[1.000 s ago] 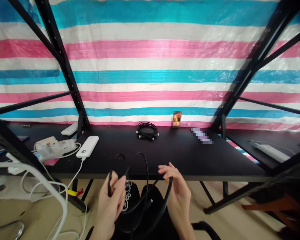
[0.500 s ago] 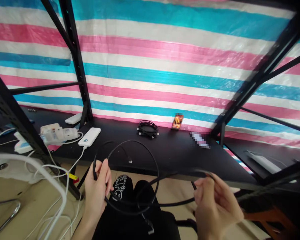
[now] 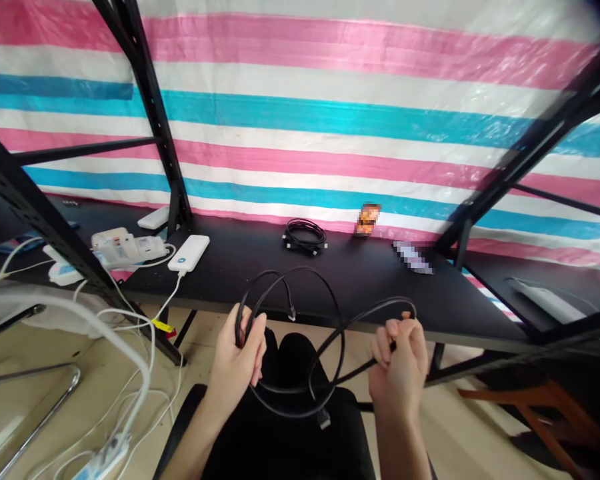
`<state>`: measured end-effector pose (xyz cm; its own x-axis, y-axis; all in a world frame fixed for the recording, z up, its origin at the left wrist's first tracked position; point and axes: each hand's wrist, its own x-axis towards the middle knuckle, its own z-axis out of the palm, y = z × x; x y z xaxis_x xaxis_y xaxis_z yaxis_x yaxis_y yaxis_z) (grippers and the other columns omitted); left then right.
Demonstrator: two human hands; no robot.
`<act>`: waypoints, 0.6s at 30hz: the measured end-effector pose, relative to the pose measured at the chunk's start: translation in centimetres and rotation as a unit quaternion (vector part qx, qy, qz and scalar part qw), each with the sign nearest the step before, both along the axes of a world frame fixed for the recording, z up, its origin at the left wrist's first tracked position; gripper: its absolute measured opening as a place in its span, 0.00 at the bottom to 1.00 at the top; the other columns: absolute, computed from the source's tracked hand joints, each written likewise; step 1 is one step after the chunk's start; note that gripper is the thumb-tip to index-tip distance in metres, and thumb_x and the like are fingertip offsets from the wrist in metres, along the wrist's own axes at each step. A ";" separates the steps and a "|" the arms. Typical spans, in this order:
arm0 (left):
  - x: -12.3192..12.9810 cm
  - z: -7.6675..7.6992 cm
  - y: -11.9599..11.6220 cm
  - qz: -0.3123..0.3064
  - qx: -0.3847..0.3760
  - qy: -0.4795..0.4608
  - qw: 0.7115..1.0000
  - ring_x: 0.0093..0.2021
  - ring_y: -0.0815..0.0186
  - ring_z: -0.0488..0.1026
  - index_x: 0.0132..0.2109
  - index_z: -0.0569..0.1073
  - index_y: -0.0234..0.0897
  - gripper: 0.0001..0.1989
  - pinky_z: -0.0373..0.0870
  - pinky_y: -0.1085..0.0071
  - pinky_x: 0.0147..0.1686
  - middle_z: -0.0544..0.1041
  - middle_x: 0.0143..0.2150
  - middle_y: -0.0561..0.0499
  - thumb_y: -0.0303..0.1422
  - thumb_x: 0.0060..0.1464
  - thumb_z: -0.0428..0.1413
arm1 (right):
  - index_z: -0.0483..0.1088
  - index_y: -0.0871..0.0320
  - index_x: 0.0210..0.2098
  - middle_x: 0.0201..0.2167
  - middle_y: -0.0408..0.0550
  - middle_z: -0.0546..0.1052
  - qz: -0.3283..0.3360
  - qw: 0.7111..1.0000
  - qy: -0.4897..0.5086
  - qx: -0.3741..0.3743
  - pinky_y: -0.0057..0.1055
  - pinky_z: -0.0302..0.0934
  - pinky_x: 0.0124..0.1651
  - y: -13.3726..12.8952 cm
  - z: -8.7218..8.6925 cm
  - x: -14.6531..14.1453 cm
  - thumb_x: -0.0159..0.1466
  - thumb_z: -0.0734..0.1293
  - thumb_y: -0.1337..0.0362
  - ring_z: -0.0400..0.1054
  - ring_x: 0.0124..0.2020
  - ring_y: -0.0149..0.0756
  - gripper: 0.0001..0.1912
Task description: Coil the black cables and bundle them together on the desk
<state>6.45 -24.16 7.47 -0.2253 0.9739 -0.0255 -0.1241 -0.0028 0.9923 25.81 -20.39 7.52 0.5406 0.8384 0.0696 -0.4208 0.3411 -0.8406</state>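
A black cable (image 3: pixel 341 333) hangs in loose loops between my two hands, above my lap and the front edge of the black table (image 3: pixel 360 287). My left hand (image 3: pixel 240 347) is closed around two strands at the left side of the loops. On the right, my right hand (image 3: pixel 400 353) grips another stretch of the same cable, which arches over the fingers. One connector (image 3: pixel 293 313) dangles near the table edge, and a second plug (image 3: pixel 324 419) hangs low over my legs. Farther back on the table lies a coiled black cable (image 3: pixel 305 235), apart from both hands.
A white power bank (image 3: pixel 189 253) with a white cord lies left on the table, by a power strip (image 3: pixel 130 250). Two blurred items, one orange (image 3: pixel 368 220) and one pale (image 3: pixel 413 257), are at the back right. Black metal posts (image 3: pixel 153 107) frame both sides.
My hands have come closer together; the left moved right, and the right now has its fingers curled around the cable. The loops shifted right, and the view tilted down slightly.
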 end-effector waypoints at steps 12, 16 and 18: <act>0.8 -0.5 0.4 -0.206 -0.063 -0.073 0.974 0.32 0.64 0.76 0.38 0.65 0.38 0.18 0.69 0.68 0.38 0.79 0.29 0.49 0.49 0.60 0.46 | 0.69 0.57 0.37 0.22 0.36 0.66 0.040 0.994 -0.091 -0.039 0.20 0.51 0.22 1.2 -3.1 -1.5 0.56 0.71 0.49 0.54 0.19 0.21 0.19; 0.7 -1.0 0.1 -0.246 -0.042 -0.161 0.955 0.22 0.69 0.72 0.31 0.58 0.40 0.18 0.65 0.74 0.26 0.73 0.20 0.55 0.47 0.55 0.55 | 0.71 0.57 0.35 0.25 0.39 0.70 0.071 0.992 -0.078 -0.071 0.22 0.59 0.31 1.6 -4.3 -1.3 0.54 0.73 0.49 0.63 0.26 0.25 0.19; 0.5 -1.5 0.0 -0.219 -0.044 -0.152 0.963 0.17 0.72 0.66 0.31 0.59 0.40 0.18 0.63 0.76 0.22 0.70 0.17 0.57 0.47 0.52 0.57 | 0.73 0.57 0.36 0.28 0.42 0.74 0.091 0.986 -0.106 -0.086 0.25 0.62 0.38 1.5 -4.7 -1.5 0.54 0.72 0.49 0.67 0.32 0.29 0.19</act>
